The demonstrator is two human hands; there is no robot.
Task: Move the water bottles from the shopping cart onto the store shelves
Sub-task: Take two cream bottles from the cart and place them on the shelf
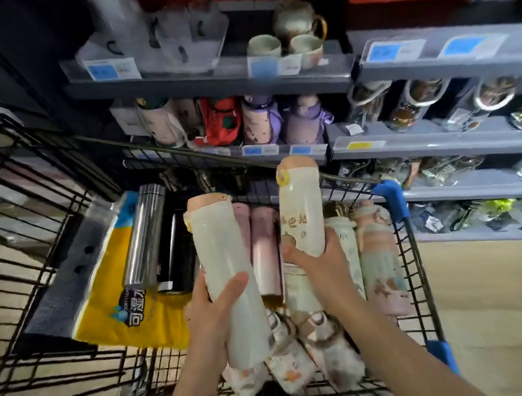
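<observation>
Above the black wire shopping cart [59, 222] you hold two cream water bottles, one in each hand. Your left hand [215, 305] grips the left bottle [225, 268] around its middle, thumb laid across the front and the other fingers curled behind it out of sight. This bottle tilts a little, its peach cap pointing up and away from you, and its bottom end hangs over the pile in the cart. Your right hand [318, 261] wraps the lower part of the right bottle [301, 212], fingers curled round its right side and thumb on the left. That bottle stands nearly upright, printed characters facing you, and its peach cap reaches as high as the cart's far rim.

Below your hands more water bottles lie in the cart: pink ones [264, 246] between your two bottles, pale patterned ones [380, 258] against the right wall, and several more [292, 358] heaped near your wrists. To the left lie a steel flask [144, 235] and a black flask [177, 251], side by side on a yellow and blue plastic pack [112, 308].

Beyond the cart stand the grey store shelves [427, 144]. The middle shelf holds purple bottles [302, 120] and a red one [220, 120]; the shelf above carries what look like ceramic cups [264, 47], though the view there is blurred.
</observation>
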